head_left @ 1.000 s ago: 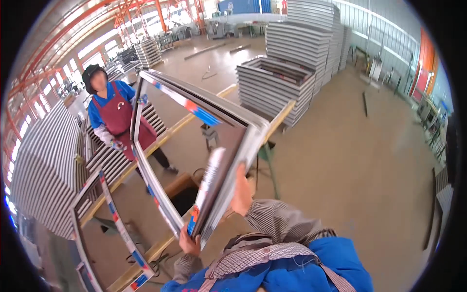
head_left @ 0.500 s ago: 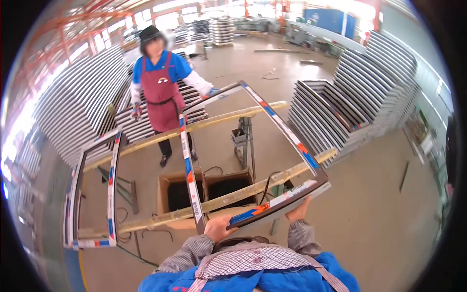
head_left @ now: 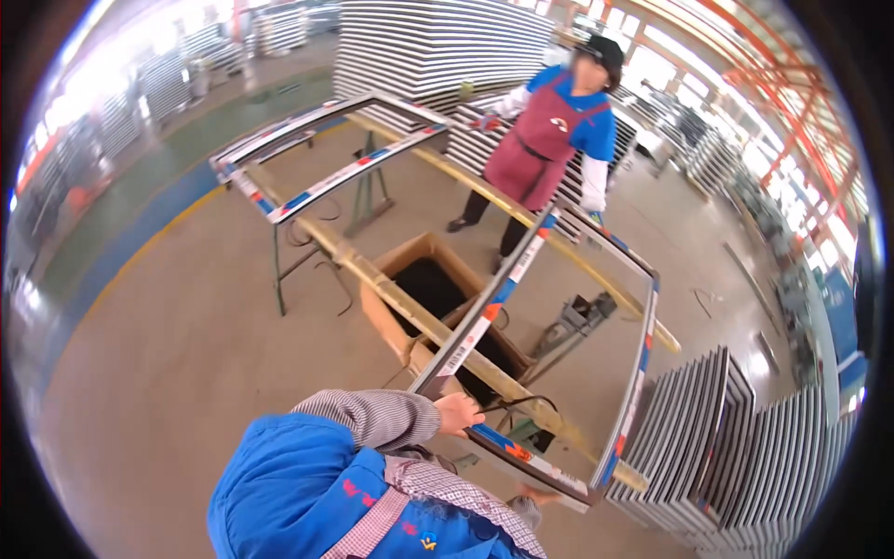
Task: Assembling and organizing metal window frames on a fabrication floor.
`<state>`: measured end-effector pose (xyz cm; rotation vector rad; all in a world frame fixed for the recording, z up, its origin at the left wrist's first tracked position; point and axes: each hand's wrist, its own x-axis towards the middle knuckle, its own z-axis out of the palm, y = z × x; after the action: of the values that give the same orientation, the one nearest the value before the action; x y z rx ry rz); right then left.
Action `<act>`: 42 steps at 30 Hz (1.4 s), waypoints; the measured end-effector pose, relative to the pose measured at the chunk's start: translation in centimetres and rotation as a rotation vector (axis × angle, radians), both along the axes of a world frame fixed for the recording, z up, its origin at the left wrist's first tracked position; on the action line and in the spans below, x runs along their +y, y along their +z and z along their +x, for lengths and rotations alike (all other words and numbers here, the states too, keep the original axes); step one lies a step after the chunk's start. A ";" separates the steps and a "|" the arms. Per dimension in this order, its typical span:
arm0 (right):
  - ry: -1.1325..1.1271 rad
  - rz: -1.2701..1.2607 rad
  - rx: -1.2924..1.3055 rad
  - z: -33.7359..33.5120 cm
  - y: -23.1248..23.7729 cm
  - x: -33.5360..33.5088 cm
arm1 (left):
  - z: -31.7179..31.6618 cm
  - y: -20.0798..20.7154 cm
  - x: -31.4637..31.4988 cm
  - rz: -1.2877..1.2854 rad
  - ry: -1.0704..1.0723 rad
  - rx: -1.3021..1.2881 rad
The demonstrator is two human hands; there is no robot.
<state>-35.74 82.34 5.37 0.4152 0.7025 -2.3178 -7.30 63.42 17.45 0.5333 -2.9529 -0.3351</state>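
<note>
A rectangular frame [head_left: 484, 321], dark with white, blue and orange film strips on its bars, lies tilted over two padded rails. My left hand [head_left: 458, 413] is closed round its near corner, fingers over the edge. Lower down, my right hand [head_left: 538, 496] grips the same near bar from beneath; most of its fingers are hidden. At the frame's far side, a co-worker [head_left: 549, 140] in a maroon apron has one gloved hand by the far bar. Further left, another filmed frame [head_left: 361, 166] rests across the rails.
The near rail [head_left: 372, 275] and far rail [head_left: 447, 168] run under both frames. Between them on the floor stand open cardboard boxes [head_left: 382, 303] with dark insides. Tall frame stacks rise at the right [head_left: 680, 410] and behind the co-worker [head_left: 438, 47]. A metal stand [head_left: 577, 317] supports the rails.
My view has swung left and tilted, so the scene appears rotated. Both my hands still hold the frame's near bar. The co-worker's arm has lowered, staying by the far bar.
</note>
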 end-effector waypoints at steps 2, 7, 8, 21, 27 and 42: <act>0.078 0.034 0.005 -0.4 -0.1 0.9 | 0.8 1.2 0.6 -0.096 0.065 -0.055; 0.240 0.378 -0.028 -1.4 5.8 -1.5 | 8.9 3.7 0.1 -0.067 0.226 0.283; 0.225 0.494 0.118 -0.4 6.7 -2.2 | 11.9 3.4 0.4 -0.035 0.322 0.262; 0.064 1.140 1.750 35.4 18.6 -25.6 | 59.1 -7.0 13.7 0.591 1.451 -0.284; 0.369 0.407 2.247 60.9 20.4 -39.4 | 67.8 -12.3 20.3 0.772 1.948 -0.014; 1.204 0.680 2.561 97.2 12.9 -65.9 | 89.7 -25.9 19.5 0.669 1.831 0.397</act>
<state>61.42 16.41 18.32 -2.2963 1.7303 -0.1200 82.41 82.87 -8.45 2.3305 -0.9725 -0.8740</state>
